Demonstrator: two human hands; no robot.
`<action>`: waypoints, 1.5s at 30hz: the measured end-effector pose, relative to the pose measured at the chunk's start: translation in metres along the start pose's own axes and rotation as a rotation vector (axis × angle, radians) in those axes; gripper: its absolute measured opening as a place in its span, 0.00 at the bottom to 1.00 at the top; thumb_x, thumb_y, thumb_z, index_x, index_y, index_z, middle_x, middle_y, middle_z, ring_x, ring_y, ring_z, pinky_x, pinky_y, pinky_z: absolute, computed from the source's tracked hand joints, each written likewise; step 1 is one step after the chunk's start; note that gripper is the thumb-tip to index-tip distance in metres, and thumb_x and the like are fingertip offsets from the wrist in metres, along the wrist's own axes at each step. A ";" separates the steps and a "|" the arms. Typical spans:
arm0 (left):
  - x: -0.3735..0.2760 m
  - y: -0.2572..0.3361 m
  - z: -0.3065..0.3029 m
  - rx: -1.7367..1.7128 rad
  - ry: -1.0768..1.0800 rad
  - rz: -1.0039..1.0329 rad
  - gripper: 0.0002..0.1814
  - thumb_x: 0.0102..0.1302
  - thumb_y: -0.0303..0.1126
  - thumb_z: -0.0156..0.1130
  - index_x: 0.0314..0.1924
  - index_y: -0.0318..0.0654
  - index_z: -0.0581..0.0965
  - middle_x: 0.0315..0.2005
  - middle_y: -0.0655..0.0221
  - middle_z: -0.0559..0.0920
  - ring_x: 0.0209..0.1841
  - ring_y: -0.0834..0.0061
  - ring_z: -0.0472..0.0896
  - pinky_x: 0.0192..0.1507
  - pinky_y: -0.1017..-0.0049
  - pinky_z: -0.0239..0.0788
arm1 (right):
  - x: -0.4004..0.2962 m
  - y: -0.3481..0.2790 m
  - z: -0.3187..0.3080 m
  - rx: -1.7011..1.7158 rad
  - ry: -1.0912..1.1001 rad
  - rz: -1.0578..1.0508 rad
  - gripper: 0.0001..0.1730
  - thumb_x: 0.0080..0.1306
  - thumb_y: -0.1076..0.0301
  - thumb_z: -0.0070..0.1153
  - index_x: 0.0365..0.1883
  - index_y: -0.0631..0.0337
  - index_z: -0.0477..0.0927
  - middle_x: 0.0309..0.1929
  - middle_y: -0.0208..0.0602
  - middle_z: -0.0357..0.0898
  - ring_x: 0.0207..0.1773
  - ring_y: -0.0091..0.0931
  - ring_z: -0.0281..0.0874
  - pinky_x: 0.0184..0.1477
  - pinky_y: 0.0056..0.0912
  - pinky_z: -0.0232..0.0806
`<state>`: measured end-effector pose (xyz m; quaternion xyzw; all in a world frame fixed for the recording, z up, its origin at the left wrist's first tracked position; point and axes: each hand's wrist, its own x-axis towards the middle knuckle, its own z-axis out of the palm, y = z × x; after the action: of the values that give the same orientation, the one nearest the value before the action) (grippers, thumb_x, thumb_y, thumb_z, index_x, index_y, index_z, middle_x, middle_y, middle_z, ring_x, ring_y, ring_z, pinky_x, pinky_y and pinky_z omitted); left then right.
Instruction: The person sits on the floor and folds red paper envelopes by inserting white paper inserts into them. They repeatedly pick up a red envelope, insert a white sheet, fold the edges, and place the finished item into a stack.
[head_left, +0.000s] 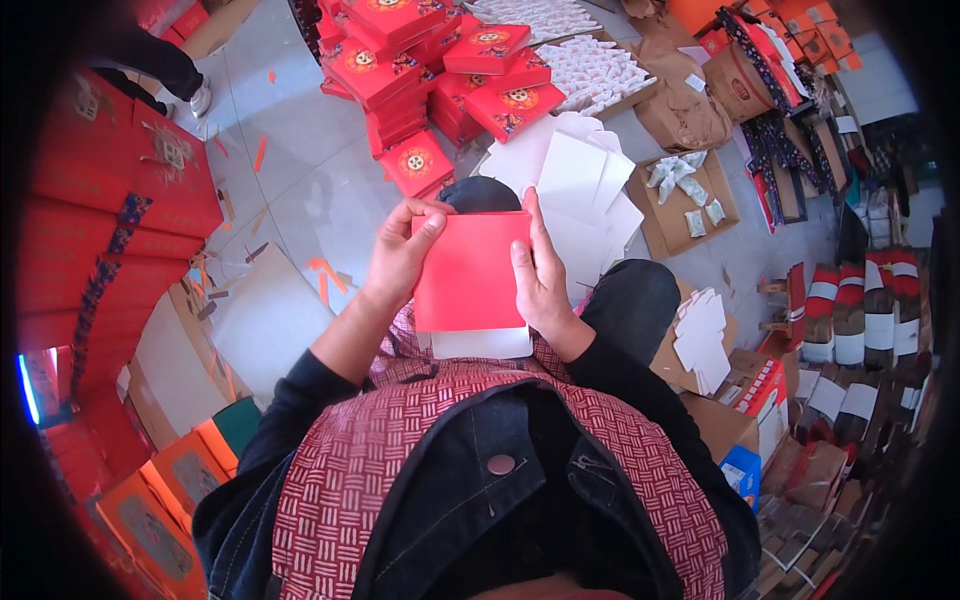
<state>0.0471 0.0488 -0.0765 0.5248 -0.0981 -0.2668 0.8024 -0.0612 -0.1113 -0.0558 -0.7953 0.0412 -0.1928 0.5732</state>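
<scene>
Between my two hands, above my lap, is a square red cardboard piece (472, 277), its plain red face upward. A white flap (481, 343) shows below its near edge. My left hand (411, 244) grips the far left corner, thumb on top. Along the right edge lies my right hand (541, 271), thumb on the red face and fingers at the side. What is under the piece is hidden. Just beyond, to the right, white card sheets (574, 176) lie fanned out on the floor. Printed red boxes (416, 163) are piled ahead of me.
Trays of small white packets (592, 75) stand at the far right, near a cardboard tray (660, 225) with several sachets. Large red boxes (82, 247) are stacked at left, above orange boxes (142, 525). Another person's leg (154, 60) shows at upper left. Orange scraps (326, 271) litter the floor.
</scene>
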 end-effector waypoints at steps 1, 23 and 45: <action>-0.001 0.001 0.000 -0.013 0.004 -0.010 0.03 0.70 0.28 0.55 0.38 0.36 0.74 0.44 0.65 0.79 0.43 0.81 0.76 0.47 0.78 0.71 | 0.001 -0.001 -0.001 -0.022 -0.006 0.001 0.33 0.74 0.66 0.39 0.72 0.68 0.45 0.74 0.53 0.46 0.75 0.38 0.49 0.71 0.33 0.47; 0.138 0.065 0.072 0.699 -0.549 -0.262 0.25 0.72 0.47 0.50 0.56 0.31 0.70 0.47 0.61 0.79 0.50 0.72 0.78 0.50 0.73 0.70 | 0.070 0.052 -0.179 -0.042 0.166 0.185 0.21 0.70 0.65 0.51 0.59 0.64 0.72 0.43 0.30 0.80 0.37 0.19 0.76 0.42 0.24 0.69; 0.207 -0.072 0.145 0.186 0.188 -0.460 0.26 0.76 0.47 0.40 0.62 0.33 0.65 0.54 0.63 0.75 0.55 0.71 0.76 0.56 0.70 0.68 | 0.056 0.481 -0.370 -0.917 0.462 0.832 0.27 0.57 0.53 0.58 0.44 0.70 0.75 0.40 0.58 0.79 0.45 0.48 0.76 0.50 0.46 0.68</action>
<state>0.1342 -0.1980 -0.1036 0.6272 0.0746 -0.3820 0.6747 -0.0656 -0.6225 -0.3881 -0.8149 0.5448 -0.0838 0.1794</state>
